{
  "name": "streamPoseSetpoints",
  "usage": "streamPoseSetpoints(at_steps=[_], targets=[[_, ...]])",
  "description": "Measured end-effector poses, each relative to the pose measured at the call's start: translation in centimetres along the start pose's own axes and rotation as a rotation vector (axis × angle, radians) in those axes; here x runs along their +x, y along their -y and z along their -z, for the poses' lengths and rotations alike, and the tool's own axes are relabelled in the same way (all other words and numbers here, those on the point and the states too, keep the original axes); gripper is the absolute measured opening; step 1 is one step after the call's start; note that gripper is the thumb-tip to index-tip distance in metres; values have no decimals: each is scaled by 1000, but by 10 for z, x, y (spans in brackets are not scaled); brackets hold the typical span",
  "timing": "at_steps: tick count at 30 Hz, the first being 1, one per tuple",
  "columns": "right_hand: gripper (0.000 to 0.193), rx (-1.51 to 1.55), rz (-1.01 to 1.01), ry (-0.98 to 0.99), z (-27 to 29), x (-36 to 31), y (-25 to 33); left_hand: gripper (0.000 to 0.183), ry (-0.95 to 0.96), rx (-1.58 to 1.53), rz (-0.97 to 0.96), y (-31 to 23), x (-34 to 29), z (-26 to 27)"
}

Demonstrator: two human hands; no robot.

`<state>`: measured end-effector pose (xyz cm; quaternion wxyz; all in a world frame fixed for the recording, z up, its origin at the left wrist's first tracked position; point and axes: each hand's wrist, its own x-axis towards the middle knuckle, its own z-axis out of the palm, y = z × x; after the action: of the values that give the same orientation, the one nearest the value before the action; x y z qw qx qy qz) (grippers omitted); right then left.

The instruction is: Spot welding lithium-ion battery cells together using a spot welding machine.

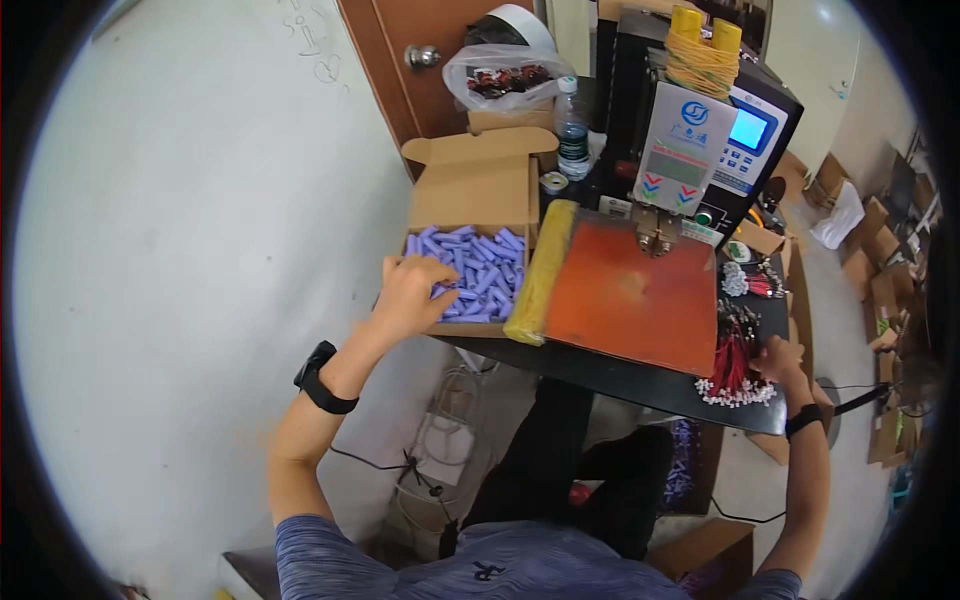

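Our left hand (410, 290) curls over purple cylinders (490, 272), right hand (780, 358) at red leads (735, 355); we can't tell either grip. Best we pick singly, untangled.

The purple cylinders (490, 272) have a smooth skin which looks like plastic film; the open box (470, 190) is of plain matt cardboard; the red wires (735, 362) look plastic-coated; the orange sheet (610, 325) appears smooth; the door (403, 105) seems wooden, its knob (422, 57) of glossy metal; the bottle (572, 112) is clear plastic.
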<state>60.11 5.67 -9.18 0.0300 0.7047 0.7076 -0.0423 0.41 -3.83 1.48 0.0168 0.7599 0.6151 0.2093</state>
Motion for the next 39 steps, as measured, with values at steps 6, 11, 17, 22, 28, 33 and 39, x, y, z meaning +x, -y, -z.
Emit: streamPoseSetpoints(at_steps=[6,11,17,22,28,33,39], targets=[[27,7,-51,-3,5,-20,-3,24,-84,-56,-16,26,9,-75],[30,79,-45,-42,14,-33,-7,32,-11,-10,-8,23,32,-80],[22,302,-175,59,20,-20,3,34,-51,188,7,21,40,-75],[17,576,-283,192,50,-29,5,24,243,64,253,13,57,-72],[16,741,-286,284,59,-27,3,19,26,174,-52,26,48,-78],[20,827,-310,239,46,-25,-3,14,100,-544,133,-19,29,-44],[28,602,-296,236,28,-17,-8,28,35,-682,-191,-111,35,-47]])
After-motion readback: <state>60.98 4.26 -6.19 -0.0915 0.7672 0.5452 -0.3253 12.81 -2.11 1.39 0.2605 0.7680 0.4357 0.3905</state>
